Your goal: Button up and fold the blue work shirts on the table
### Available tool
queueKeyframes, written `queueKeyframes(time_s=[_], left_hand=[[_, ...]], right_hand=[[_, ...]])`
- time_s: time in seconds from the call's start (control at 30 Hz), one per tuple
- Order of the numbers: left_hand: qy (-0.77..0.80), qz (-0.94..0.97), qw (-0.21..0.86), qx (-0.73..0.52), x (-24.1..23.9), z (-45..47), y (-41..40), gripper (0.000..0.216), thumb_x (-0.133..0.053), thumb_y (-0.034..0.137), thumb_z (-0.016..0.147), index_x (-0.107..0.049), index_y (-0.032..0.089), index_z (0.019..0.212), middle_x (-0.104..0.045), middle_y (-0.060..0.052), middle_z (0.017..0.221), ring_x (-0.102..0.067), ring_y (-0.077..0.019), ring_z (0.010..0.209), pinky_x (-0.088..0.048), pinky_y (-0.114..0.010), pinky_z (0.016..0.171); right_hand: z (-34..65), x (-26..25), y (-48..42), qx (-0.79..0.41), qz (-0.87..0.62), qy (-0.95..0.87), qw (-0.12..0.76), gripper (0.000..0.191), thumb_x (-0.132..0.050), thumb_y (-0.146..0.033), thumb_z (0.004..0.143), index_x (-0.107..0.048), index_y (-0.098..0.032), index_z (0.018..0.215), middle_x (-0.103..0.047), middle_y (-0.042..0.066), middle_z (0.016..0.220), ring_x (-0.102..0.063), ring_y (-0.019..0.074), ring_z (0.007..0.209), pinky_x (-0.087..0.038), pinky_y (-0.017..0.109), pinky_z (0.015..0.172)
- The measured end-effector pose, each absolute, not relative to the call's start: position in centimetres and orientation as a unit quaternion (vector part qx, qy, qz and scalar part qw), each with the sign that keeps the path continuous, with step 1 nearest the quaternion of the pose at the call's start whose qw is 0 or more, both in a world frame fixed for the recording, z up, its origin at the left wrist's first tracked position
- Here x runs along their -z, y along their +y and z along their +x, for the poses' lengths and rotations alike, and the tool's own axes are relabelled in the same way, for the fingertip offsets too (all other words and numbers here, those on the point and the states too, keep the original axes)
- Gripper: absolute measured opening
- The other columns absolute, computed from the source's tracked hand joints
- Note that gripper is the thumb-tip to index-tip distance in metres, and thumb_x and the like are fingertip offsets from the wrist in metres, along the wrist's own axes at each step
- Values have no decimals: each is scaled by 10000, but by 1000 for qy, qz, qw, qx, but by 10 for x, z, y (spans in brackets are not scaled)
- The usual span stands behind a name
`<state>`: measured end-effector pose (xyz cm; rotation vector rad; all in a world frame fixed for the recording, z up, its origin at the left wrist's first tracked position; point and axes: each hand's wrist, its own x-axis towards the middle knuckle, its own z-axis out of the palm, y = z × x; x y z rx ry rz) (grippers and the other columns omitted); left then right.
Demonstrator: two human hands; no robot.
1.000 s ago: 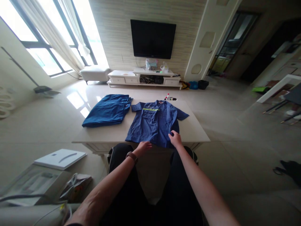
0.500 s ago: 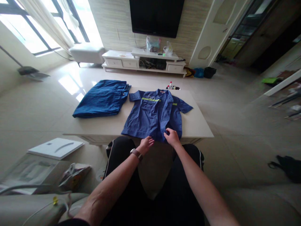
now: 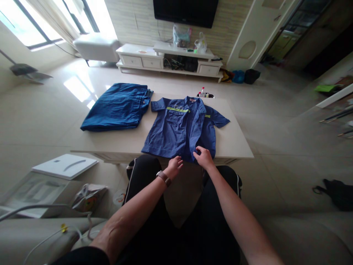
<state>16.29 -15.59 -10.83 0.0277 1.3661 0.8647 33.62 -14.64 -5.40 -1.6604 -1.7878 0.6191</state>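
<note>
Working at the near edge of a pale worktop (image 3: 237,145), a person in black trousers (image 3: 146,173) bends both bare hands to a short-sleeved blue shirt (image 3: 168,134). The shirt lies spread there, its collar (image 3: 192,99) pointing away, its hem toward the person's knees and its front partly open. Yellow-green stripes (image 3: 178,109) cross the chest.

The right hand (image 3: 204,158) is at the lower part of the open front, thumb and fingers (image 3: 199,148) closed in a pinch on the fabric. The left hand (image 3: 173,167), a brown-strapped watch (image 3: 164,179) at its wrist, is at the hem near the middle, its fingers loosely bent; whether they grasp the cloth cannot be told.

To the left of the shirt, on the same worktop, rests a folded garment (image 3: 116,108) in a brighter blue. Red-capped bottles (image 3: 203,92) show just beyond the worktop's far edge.

Across the tiled floor, a low white cabinet (image 3: 132,60) stands beneath a wall-mounted television (image 3: 186,13), with plastic bags (image 3: 202,45) on top. A padded bench (image 3: 97,48) stands beside the cabinet, near the window, while a flat white box (image 3: 65,165) lies at lower left.
</note>
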Motion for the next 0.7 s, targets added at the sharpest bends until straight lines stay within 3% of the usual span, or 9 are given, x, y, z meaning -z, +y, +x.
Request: queueKeyframes(time_s=[0.17,0.33,0.5,0.7], left_hand=[[618,-22,676,-401,116,163,-151,141,-701,171,857,-598,200,949,-656,-87,1124,-680,-176,975,-565,-325,868],[613,-20,658,-437,120,164,-144,183,-781,196,818,-607,190,875,-683,-43,960,-675,-152,877,-531,-308,863],[600,-4,654,-461,118,170,-139,244,-825,243,797,-590,180,818,-688,-26,816,-672,-131,742,-527,-276,769],[599,67,625,-496,110,172,-142,309,-822,172,772,-527,166,682,-633,2,667,-624,-97,638,-478,-225,664]], right_hand=[[332,53,-147,-231,-625,-680,307,139,-577,-330,792,-599,-203,738,-649,22,739,-570,153,702,-419,263,710],[329,55,-149,-229,-617,-691,297,128,-569,-314,800,-596,-204,741,-651,22,745,-571,149,697,-413,262,702],[323,59,-149,-223,-615,-696,296,120,-566,-300,819,-625,-206,773,-668,27,760,-585,154,700,-417,265,696],[309,65,-148,-235,-608,-686,324,159,-543,-289,854,-683,-215,863,-735,50,853,-651,181,752,-460,286,738]])
